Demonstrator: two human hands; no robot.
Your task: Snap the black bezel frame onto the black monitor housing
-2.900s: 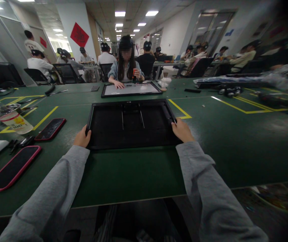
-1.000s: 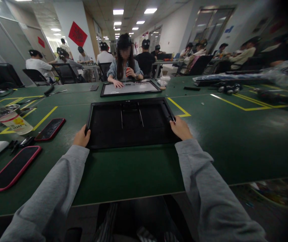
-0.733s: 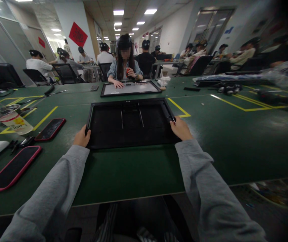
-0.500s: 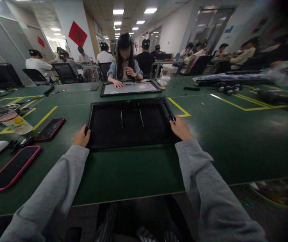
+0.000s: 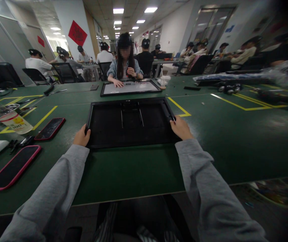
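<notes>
green desk (image 5: pixel 131 174) spreads across the view, with people seated at other desks in the room behind. a black rectangular panel (image 5: pixel 103 129) lies flat, or nearly so, in front of the person, with two thin metal rods (image 5: pixel 122 116) near its middle. left hand (image 5: pixel 81 135) and right hand (image 5: pixel 182 127) grasp its opposite side edges, fingers (image 5: pixel 173 123) closed around the rim. to hold it well, it seems best to keep both grips even and the panel level, with pressure on the rim and off the rods. the panel's underside and most of the fingertips are hidden, so whether it touches the desk is hard to tell. the pale marking (image 5: pixel 128 101) on the far rim is too small to read, and the far right fades into darkness.
</notes>
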